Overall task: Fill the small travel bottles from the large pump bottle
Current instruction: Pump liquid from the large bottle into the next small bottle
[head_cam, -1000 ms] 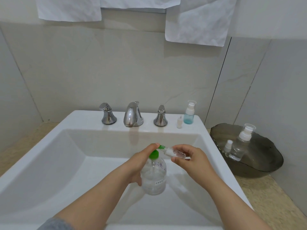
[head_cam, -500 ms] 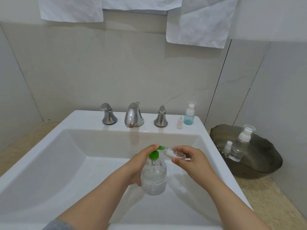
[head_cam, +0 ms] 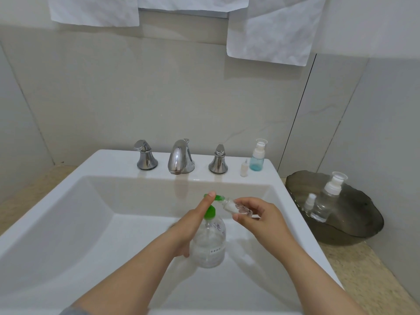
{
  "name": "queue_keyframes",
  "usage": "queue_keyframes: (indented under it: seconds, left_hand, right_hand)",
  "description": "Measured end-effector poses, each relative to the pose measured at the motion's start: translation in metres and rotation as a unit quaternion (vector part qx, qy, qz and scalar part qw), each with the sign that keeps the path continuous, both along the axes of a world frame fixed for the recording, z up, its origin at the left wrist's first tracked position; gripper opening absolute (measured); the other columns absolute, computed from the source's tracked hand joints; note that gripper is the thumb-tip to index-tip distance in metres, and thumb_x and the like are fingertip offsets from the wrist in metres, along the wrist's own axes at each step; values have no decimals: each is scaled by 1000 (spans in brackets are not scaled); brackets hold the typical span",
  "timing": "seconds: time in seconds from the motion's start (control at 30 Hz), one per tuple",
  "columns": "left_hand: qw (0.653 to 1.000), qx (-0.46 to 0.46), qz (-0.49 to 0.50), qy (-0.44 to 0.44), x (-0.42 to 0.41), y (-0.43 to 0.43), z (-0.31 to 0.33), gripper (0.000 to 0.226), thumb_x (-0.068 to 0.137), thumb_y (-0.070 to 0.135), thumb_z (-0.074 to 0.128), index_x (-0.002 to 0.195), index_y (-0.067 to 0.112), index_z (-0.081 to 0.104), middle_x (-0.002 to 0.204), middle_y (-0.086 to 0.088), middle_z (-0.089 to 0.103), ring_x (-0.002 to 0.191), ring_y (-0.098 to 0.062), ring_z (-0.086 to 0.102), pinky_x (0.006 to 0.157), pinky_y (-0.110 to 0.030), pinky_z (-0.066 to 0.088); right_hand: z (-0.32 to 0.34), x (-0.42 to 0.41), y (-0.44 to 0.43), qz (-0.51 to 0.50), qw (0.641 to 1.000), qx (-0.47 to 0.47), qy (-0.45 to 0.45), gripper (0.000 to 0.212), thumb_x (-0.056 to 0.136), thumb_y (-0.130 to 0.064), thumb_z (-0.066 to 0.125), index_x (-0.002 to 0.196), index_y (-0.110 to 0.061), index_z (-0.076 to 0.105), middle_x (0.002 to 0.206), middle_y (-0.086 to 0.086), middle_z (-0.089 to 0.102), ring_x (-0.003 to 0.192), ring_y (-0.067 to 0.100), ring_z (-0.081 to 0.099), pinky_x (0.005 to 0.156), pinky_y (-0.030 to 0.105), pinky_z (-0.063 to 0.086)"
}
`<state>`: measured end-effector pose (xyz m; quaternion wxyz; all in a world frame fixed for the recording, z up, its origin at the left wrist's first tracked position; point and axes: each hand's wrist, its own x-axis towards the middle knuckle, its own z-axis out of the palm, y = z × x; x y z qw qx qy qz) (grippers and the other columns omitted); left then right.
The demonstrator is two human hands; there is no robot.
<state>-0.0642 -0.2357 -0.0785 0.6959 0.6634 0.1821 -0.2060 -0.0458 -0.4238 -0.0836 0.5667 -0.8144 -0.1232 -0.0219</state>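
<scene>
The large pump bottle (head_cam: 210, 243) is upright inside the white sink (head_cam: 109, 162), near the middle of the basin. I cannot tell if its bottom stands on the basin floor. It is clear, with some clear liquid inside and a small label low on its side. The left hand (head_cam: 187, 230) holds it from the left side, fingers curled around the body, and the forefinger is stretched up and lies on the green pump head (head_cam: 214, 197). The right hand (head_cam: 261, 220) pinches a small travel bottle (head_cam: 234, 206) between thumb and fingers. This bottle is tilted almost flat, and its open mouth is at the tip of the pump nozzle.

On the back rim of the sink there is a chrome faucet (head_cam: 180, 156) between two chrome handles (head_cam: 146, 155). To the right of them a tiny dropper bottle (head_cam: 243, 169) stands just beside a blue-tinted pump bottle (head_cam: 257, 156).

Right of the sink, on the beige tabletop (head_cam: 363, 273), lies a dark tray (head_cam: 363, 214). It carries a clear bottle with a white pump (head_cam: 329, 196) and a smaller spray bottle (head_cam: 309, 202) just beside it. White towels (head_cam: 272, 30) hang on the wall above.
</scene>
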Motion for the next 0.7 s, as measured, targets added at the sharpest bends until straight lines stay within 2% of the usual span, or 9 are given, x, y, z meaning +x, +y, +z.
queue_keyframes:
  seconds: [0.1, 0.17, 0.4, 0.53, 0.7]
  left_hand:
    - [1000, 7, -18, 3, -1, 0, 1, 109, 66, 89, 43, 158, 34, 29, 169, -3, 19, 155, -37, 13, 116, -71, 14]
    - [1000, 6, -24, 5, -2, -1, 3, 110, 64, 88, 45, 158, 34, 30, 169, -4, 19, 155, -37, 13, 116, -72, 14]
    - [1000, -2, 6, -2, 2, 1, 1, 83, 79, 80, 55, 148, 34, 44, 159, -1, 36, 149, -37, 28, 114, -74, 17]
    - [1000, 7, -11, 2, 2, 2, 1, 94, 48, 82, 67, 130, 37, 60, 146, -2, 54, 137, -35, 46, 111, -74, 21]
    - [1000, 7, 4, 7, 6, 4, -5, 81, 44, 74, 73, 115, 35, 71, 136, -5, 62, 127, -35, 56, 110, -71, 27]
  right_hand:
    - [-1, 1, 0, 0, 1000, 0, 0, 27, 79, -13, 78, 101, -29, 72, 101, -9, 71, 96, 8, 65, 82, 22, 55]
    - [-1, 1, 0, 0, 1000, 1, 0, 27, 80, -14, 78, 101, -30, 72, 102, -9, 71, 96, 9, 65, 83, 24, 55]
    - [-1, 0, 0, 5, 1000, -1, 0, 29, 80, -13, 77, 100, -33, 71, 101, -11, 70, 98, 9, 64, 85, 27, 55]
    - [-1, 0, 0, 9, 1000, -12, -2, 29, 80, -13, 76, 97, -35, 70, 100, -12, 71, 97, 6, 64, 82, 23, 53]
    - [-2, 2, -1, 10, 999, -34, 10, 27, 80, -13, 75, 102, -28, 72, 100, -11, 71, 96, 5, 63, 80, 20, 52]
